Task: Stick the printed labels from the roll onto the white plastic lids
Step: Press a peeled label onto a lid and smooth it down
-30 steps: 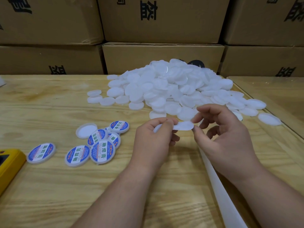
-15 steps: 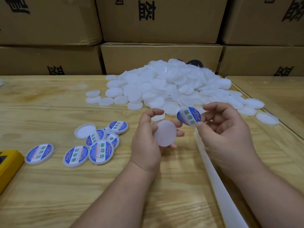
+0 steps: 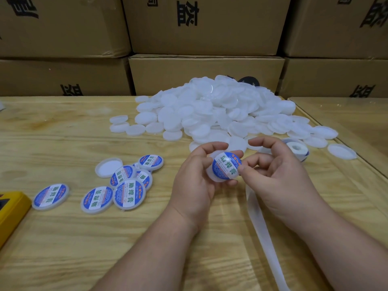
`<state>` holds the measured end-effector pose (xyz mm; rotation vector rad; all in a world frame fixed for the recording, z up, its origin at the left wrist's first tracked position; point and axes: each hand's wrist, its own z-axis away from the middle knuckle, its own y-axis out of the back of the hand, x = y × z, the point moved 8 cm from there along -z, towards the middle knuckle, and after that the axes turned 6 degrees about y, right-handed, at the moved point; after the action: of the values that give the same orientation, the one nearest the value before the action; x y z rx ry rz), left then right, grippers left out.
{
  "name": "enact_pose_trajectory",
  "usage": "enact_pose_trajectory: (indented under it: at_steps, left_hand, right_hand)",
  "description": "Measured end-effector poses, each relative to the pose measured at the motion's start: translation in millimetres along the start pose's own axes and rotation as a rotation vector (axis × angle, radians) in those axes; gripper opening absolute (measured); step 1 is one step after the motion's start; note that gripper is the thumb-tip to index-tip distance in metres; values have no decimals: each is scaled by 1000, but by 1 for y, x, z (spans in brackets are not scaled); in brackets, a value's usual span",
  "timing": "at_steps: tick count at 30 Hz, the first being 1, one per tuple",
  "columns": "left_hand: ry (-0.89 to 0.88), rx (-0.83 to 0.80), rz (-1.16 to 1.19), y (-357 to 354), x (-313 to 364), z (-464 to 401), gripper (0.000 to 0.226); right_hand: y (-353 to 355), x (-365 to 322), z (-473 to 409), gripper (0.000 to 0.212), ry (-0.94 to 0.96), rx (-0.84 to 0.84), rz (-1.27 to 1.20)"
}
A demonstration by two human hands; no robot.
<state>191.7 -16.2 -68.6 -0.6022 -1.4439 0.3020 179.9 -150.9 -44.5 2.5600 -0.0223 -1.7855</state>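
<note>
Since half a second ago the blue label [image 3: 226, 165] has come down from the right hand's fingertips onto the white lid [image 3: 212, 177] held in the left hand, where it now lies on the lid's face; the roll of labels [image 3: 296, 148] now shows behind the right hand.

Stacked cardboard boxes [image 3: 205, 77] with black printed characters fill the background. Below them runs the pale wooden tabletop [image 3: 63, 238]. On its far middle sits a big heap of plain white lids [image 3: 216, 110], spilling outward to both sides. A white backing strip [image 3: 263, 234] trails from near the right hand toward the near edge. Left of the hands lies a cluster of labelled lids [image 3: 129, 193], some overlapping, with one unlabelled lid [image 3: 108, 167] lying hollow side up beside them and a single labelled lid [image 3: 51, 196] apart to the left. A yellow object [image 3: 10, 211] is cut off at the left edge.

The left hand [image 3: 193, 183] grips the lid by its rim, fingers curled round it. The right hand [image 3: 277, 175] has its thumb on the label's right edge, the other fingers curled above.
</note>
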Motion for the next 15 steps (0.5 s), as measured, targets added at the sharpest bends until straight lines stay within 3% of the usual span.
enact_pose_trajectory:
  at_steps: [15]
  left_hand:
    - [-27,12,-78,3,-1,-3,33]
  right_hand:
    - [0,4,0,42,-29,-17,55]
